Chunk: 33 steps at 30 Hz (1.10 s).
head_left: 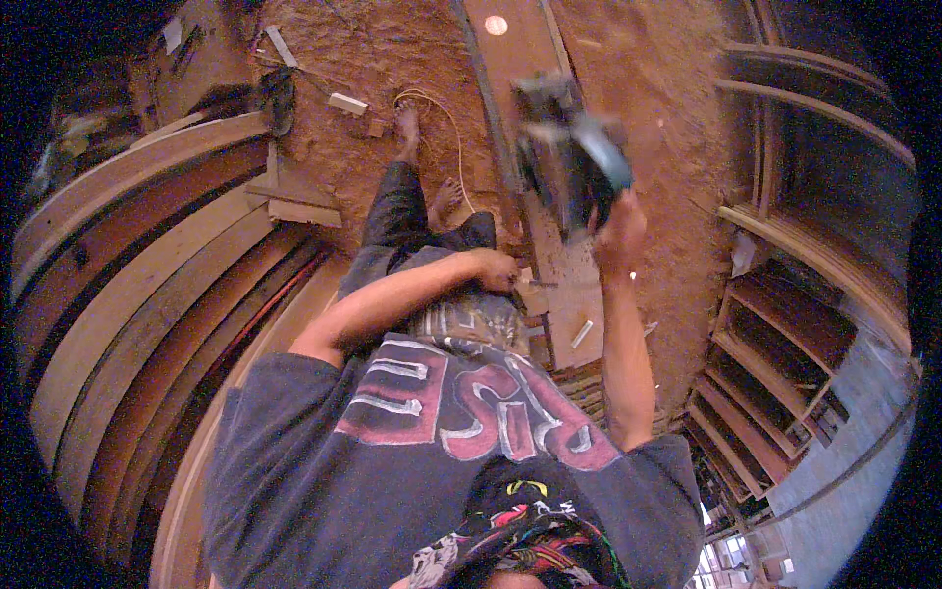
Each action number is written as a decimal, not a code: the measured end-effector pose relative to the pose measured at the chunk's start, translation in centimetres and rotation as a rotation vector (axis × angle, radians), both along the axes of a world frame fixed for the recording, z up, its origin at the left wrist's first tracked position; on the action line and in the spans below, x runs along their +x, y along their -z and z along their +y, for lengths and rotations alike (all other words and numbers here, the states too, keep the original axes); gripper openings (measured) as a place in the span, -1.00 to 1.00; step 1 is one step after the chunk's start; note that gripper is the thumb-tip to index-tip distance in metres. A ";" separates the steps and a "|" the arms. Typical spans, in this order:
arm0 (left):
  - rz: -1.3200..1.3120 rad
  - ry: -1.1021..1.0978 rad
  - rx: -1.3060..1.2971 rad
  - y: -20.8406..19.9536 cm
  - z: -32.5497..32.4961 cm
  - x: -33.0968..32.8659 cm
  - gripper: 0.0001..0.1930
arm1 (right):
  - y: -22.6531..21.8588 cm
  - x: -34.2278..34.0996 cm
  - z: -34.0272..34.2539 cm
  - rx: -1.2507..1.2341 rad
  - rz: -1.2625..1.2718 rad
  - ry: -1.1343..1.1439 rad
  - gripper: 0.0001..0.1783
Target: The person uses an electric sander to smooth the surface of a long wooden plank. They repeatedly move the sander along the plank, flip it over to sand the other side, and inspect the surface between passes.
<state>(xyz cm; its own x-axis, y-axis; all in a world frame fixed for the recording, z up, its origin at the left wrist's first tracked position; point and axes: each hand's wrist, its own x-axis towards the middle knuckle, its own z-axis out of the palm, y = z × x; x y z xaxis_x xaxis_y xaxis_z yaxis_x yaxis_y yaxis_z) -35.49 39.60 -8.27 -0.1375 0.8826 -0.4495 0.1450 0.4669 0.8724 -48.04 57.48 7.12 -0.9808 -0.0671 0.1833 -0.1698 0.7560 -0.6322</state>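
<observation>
My right hand [622, 231] is wrapped round the blue-green handle of a dark power tool [567, 147], raised over a long wooden board [515, 59]. Motion blurs the tool, so its exact kind does not show. The board runs away from my lap, with small pale offcuts on its near part. Close to the board's left edge, in front of my belly, my left hand [498, 271] has its fingers curled. What they grip, if anything, is hidden. A pale bit of wood lies just right of those fingers.
Curved-looking stacked planks [147, 211] fill the left side. On the reddish, dusty floor [334, 59] a pale cord [459, 142] loops by my bare feet, near a small white block [348, 103]. Wooden frames [785, 334] with slats stand at the right.
</observation>
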 end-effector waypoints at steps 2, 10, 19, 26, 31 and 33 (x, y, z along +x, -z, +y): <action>-0.042 -0.072 -0.137 -8.0 -4.1 -4.8 -0.60 | -2.7 -7.4 -4.2 -0.055 -0.173 0.052 -0.33; 0.187 -0.637 -0.691 -2.3 -14.7 -5.2 -0.56 | -4.8 -17.2 -10.7 -0.442 -0.289 -0.004 -0.28; 0.496 -0.995 -0.722 -2.5 -20.7 -1.3 -0.64 | -2.5 12.7 4.5 0.034 -0.289 0.027 -0.41; 0.455 -1.140 -0.729 -2.8 -20.0 1.0 -0.60 | -3.6 1.0 -2.7 0.064 -0.160 -0.040 -0.39; 0.436 -1.144 -0.783 -1.4 -21.1 2.8 -0.57 | -4.6 -15.0 -12.2 -0.338 -0.292 0.013 -0.24; 0.408 -1.170 -0.801 -1.1 -21.2 3.3 -0.55 | -3.3 -16.8 -13.3 -0.317 -0.175 -0.038 -0.25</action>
<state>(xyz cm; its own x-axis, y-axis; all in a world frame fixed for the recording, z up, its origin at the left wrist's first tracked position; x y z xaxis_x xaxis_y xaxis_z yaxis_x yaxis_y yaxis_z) -32.24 18.42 -7.18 -0.8151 -0.2770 -0.5088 -0.4791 0.8160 0.3233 -64.86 44.22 10.41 -0.9971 -0.0704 0.0301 -0.0621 0.5129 -0.8562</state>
